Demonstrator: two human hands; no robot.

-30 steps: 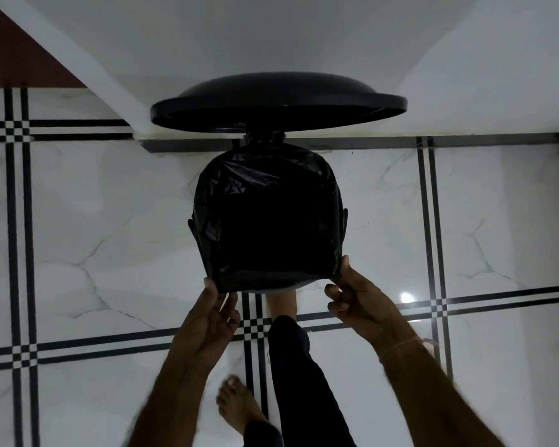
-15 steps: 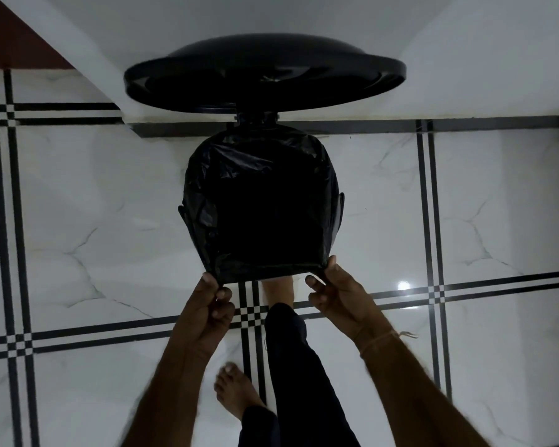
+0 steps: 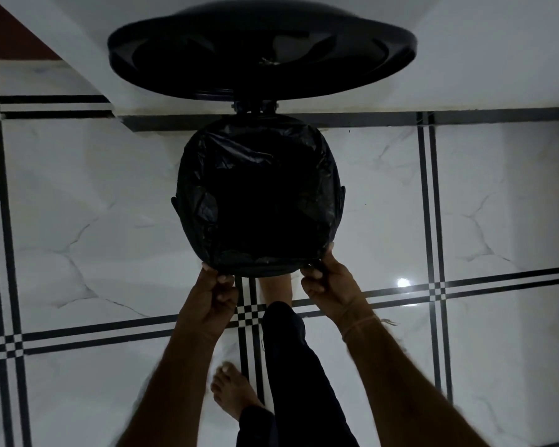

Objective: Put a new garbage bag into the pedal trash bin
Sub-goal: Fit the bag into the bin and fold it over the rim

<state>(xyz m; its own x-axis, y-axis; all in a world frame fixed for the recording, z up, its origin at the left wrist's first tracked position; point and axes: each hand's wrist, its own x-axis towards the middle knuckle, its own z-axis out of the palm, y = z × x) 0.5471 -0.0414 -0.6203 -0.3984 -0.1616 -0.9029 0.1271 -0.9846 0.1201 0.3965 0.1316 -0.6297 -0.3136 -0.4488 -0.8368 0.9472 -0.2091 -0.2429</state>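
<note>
1. Both hands pinch the near edge of the black garbage bag [image 3: 259,201]: the left hand [image 3: 217,291] clamps the hem at the near-left corner, the right hand [image 3: 328,282] at the near-right.
2. Between and beyond the grips, the bag lines the mouth of the pedal trash bin [image 3: 342,198], its hem folded over the rim.
3. Past the far rim, the lid [image 3: 262,56] stands raised; below the grips a foot [image 3: 273,287] reaches under the bin, apparently on the pedal.
4. The step looks like final fitting; next, tug the hem snug, then release.
</note>
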